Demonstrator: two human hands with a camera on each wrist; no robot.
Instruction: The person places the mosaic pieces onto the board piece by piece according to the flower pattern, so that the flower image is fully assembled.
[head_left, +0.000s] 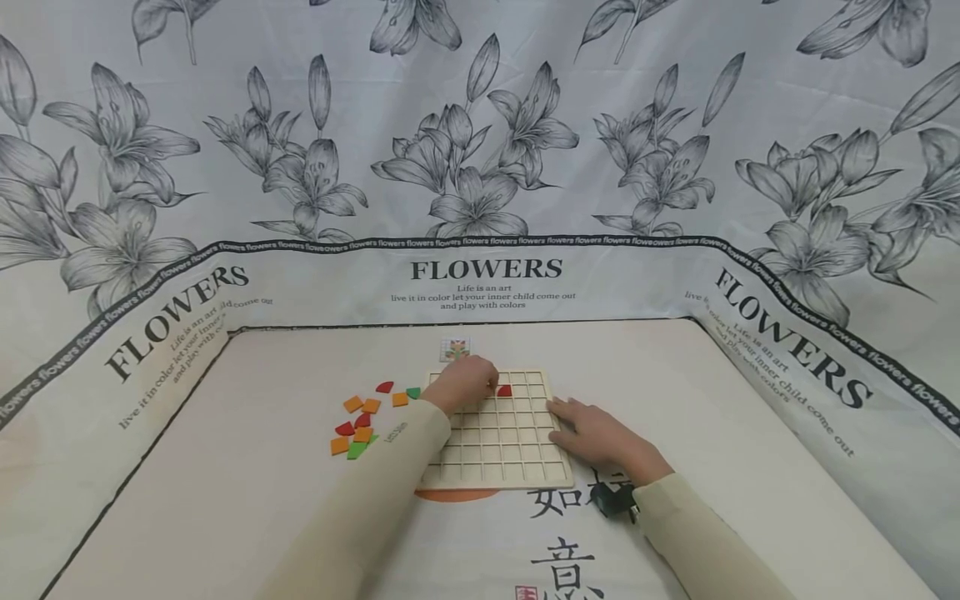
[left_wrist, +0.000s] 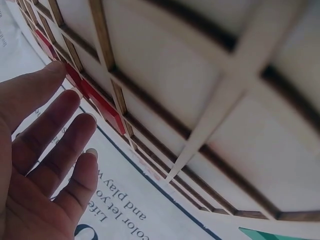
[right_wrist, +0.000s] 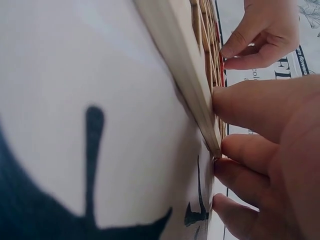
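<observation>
A wooden grid board (head_left: 501,450) lies flat on the table. At its far row my left hand (head_left: 465,383) has thumb and forefinger tips at a red piece (left_wrist: 73,75); the left wrist view shows the other fingers of the left hand (left_wrist: 55,135) loosely bent. One red quarter-round piece (head_left: 505,390) sits in the cell just right of that hand. Red pieces also lie on either side of the fingertips in the left wrist view. My right hand (head_left: 600,435) rests its fingertips against the board's right edge, with fingers spread in the right wrist view.
Loose orange, red and green pieces (head_left: 363,435) lie left of the board, partly beside my left sleeve. A small pattern card (head_left: 454,348) lies behind the board. Black characters (head_left: 564,567) and an orange shape (head_left: 457,496) are printed on the cloth in front.
</observation>
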